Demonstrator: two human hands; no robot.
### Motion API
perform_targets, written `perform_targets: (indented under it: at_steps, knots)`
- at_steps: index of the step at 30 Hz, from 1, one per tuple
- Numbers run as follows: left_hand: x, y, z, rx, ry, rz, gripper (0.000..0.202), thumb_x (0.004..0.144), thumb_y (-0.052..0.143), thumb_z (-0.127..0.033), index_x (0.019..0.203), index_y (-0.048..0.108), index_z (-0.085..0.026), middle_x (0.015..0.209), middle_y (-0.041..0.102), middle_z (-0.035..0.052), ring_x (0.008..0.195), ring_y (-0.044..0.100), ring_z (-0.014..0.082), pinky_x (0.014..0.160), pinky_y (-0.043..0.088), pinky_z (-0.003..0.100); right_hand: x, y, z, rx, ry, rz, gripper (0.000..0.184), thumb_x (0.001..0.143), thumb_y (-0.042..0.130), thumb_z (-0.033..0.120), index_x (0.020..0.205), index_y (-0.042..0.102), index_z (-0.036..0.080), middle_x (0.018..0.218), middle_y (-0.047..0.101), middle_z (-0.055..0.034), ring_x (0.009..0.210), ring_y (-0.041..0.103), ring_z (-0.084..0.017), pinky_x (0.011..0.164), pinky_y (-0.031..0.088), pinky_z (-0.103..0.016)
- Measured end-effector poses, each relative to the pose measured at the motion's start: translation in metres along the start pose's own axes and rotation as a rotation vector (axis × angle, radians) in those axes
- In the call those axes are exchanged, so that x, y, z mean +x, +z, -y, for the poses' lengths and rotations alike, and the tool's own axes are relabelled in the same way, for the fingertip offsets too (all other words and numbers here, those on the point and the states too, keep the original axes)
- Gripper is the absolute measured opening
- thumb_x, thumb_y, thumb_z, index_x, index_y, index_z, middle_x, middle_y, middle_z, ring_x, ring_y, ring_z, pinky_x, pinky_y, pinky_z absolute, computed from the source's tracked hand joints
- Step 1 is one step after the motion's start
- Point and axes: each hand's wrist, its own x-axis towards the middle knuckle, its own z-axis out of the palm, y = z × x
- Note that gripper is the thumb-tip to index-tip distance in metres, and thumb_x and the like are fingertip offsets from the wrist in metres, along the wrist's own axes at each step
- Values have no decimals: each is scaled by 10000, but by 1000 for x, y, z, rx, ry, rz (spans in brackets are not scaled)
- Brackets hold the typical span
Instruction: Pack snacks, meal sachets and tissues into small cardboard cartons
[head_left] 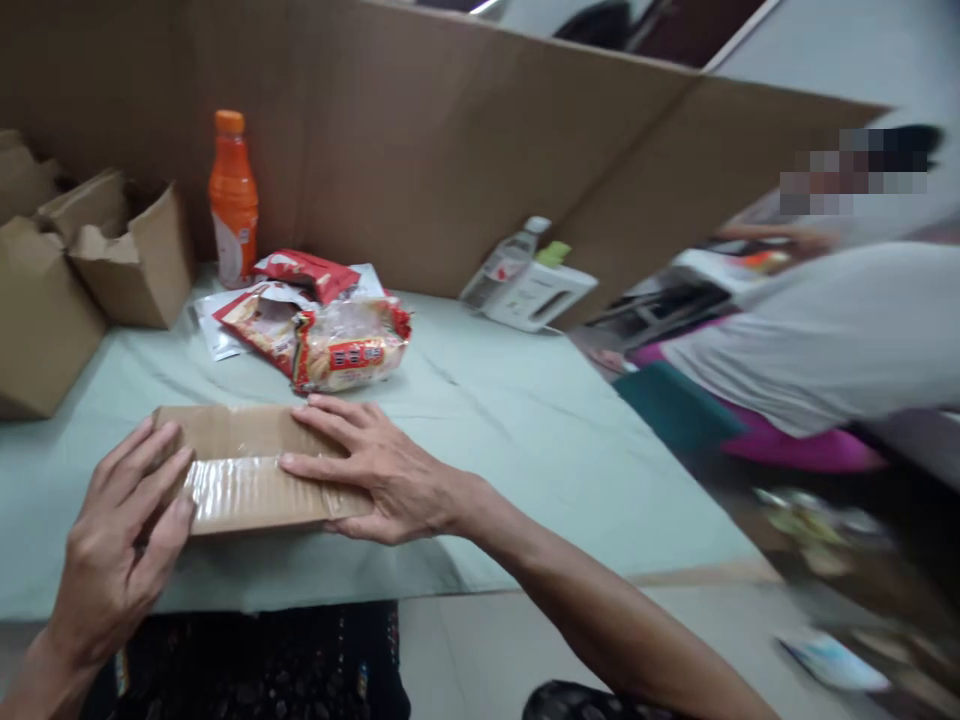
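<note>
- Box (251,465), one, brown cardboard, on the pale green table (510,450) between the hands; clear tape glints across its top, and its right end is partly hidden.
- Left hand (124,535), fingers bent loosely and unclosed, against the box's left end.
- Right hand (390,475), open, fingers spread over the box's right end.
- Snack packets beyond the right hand, at least three, overlapping, so the full count is unclear: one red packet (307,272), one clear packet (352,350) with characters on a red label, too blurred to read surely.
- Orange bottle (234,205), one, upright beyond the packets; its label is unreadable.
- Open cartons (135,270), at least two, beyond the left hand; the nearer one is cut off.
- Clear bottle (506,265) and green-capped white jug (532,298), one each, tilted, beyond and right of the right hand; lettering blurred.
- Another person (817,330), one, far right of the right hand, smeared by motion.
</note>
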Motion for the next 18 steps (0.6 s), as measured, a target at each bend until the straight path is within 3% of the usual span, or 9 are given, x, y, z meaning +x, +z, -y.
perform_targets:
  at_steps: [2,5,8,11,14,16,18]
  knots:
    - [1,10,-6,-47,-2,62,596,1017,546,-200,1571,434,-389,1646,436,13,1501,437,317,1228,416,514,-35,-2,6,-7,64,-37,657,912,656,541,1524,547,326,1703,326,-126,1561,274,-352,1163,373,-601]
    - [3,34,-9,-72,-8,119,604,1044,506,-291,1621,343,-366,1725,282,44,1508,425,338,1197,449,524,-114,2,8,-68,274,-184,636,943,635,502,1537,526,305,1691,340,-132,1543,316,-355,1149,410,-594]
    - [9,67,-3,-1,74,197,551,1048,490,-374,1589,403,-317,1689,344,92,1497,430,374,1161,473,561,-199,3,-19,-176,598,-332,555,968,618,464,1504,560,332,1641,423,-115,1478,427,-359,1134,435,-597]
    - [12,101,6,136,182,289,474,1061,452,-405,1501,509,-239,1632,421,150,1489,433,384,1114,503,556,-261,-8,-78,-232,982,-367,548,928,631,519,1413,659,265,1534,535,-163,1401,511,-398,1144,421,-594]
    - [7,129,15,247,283,303,448,1060,437,-395,1436,573,-192,1567,497,182,1440,490,374,1073,515,518,-289,-28,-150,-306,1340,-404,600,928,604,551,1372,692,157,1447,574,-260,1340,540,-443,1071,449,-587]
    - [1,140,20,289,324,284,448,1046,455,-393,1421,595,-191,1524,551,178,1396,536,361,1085,490,506,-294,-42,-196,-346,1405,-437,625,950,563,563,1354,695,104,1397,583,-302,1284,559,-452,997,460,-587]
    - [-4,145,23,308,334,276,453,1031,476,-392,1428,597,-212,1526,563,155,1382,552,342,1115,453,491,-294,-54,-234,-387,1379,-468,602,957,550,561,1308,711,99,1335,607,-295,1202,589,-416,937,462,-555]
